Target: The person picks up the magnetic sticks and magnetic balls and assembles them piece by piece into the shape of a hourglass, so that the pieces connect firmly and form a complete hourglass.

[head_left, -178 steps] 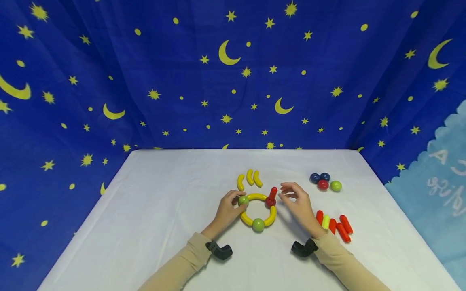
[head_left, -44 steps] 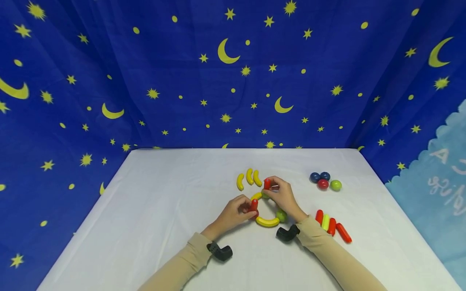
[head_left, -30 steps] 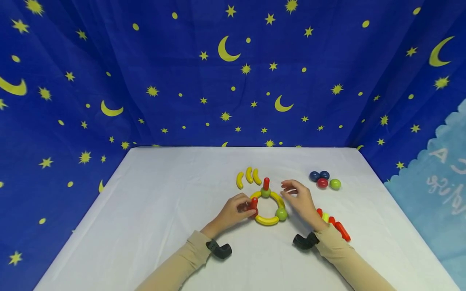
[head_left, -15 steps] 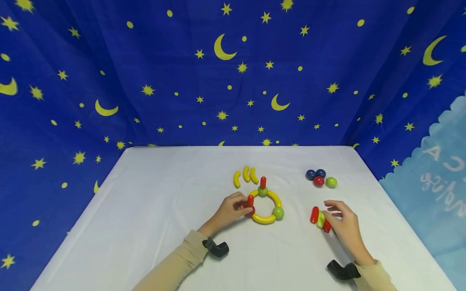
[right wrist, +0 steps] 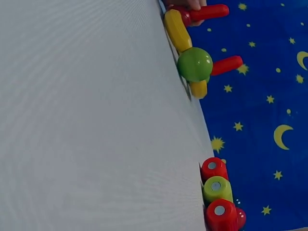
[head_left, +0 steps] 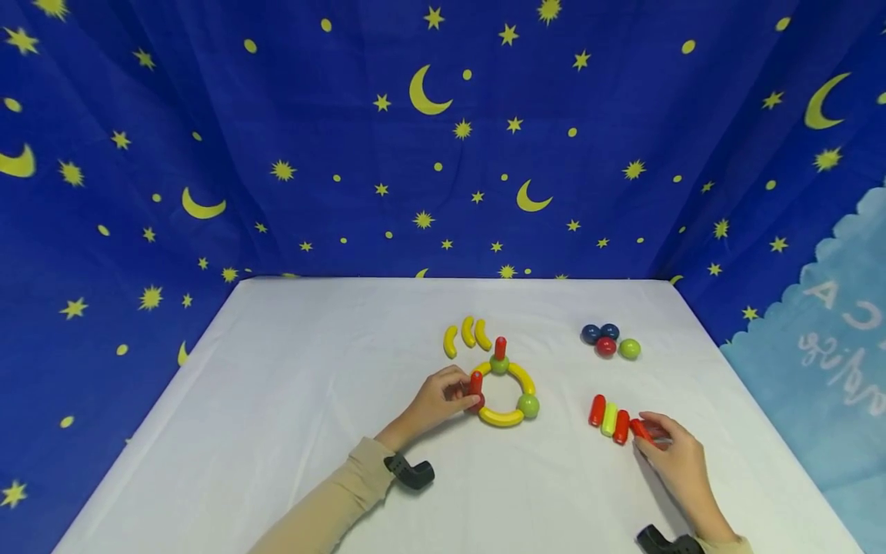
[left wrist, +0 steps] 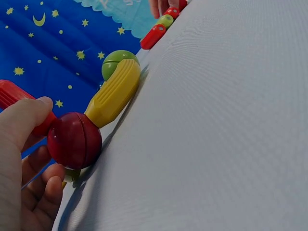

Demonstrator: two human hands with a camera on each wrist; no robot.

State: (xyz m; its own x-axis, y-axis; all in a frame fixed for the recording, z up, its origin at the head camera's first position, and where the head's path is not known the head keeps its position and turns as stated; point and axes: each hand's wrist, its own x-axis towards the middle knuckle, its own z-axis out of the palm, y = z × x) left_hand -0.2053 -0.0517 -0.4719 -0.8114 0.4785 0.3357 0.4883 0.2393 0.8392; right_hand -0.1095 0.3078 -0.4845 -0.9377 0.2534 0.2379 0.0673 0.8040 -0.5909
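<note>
Three curved yellow pieces point(head_left: 501, 417) and balls form a ring on the table. Its balls are a dark red one point(left wrist: 74, 140) at left, a green ball point(head_left: 500, 365) at the back and another green ball point(head_left: 528, 405) at right. Red rods stand upright on the red ball and on the back green ball. My left hand point(head_left: 434, 400) holds the left red rod point(head_left: 476, 382) where it meets the red ball, thumb on the rod. To the right, my right hand point(head_left: 677, 455) pinches a red rod point(head_left: 641, 431) between thumb and fingers.
Left of my right hand lie two red rods and a lime rod point(head_left: 609, 419), with magnetic ends. Blue, red and green balls point(head_left: 605, 348) sit behind them. Three loose yellow curved pieces point(head_left: 468, 332) lie behind the ring. A blue star-patterned curtain point(head_left: 360, 154) encloses the table.
The ring has turned, bringing the red ball to the left. My right hand let go of the rod on the back green ball, moved right and now pinches another red rod.
</note>
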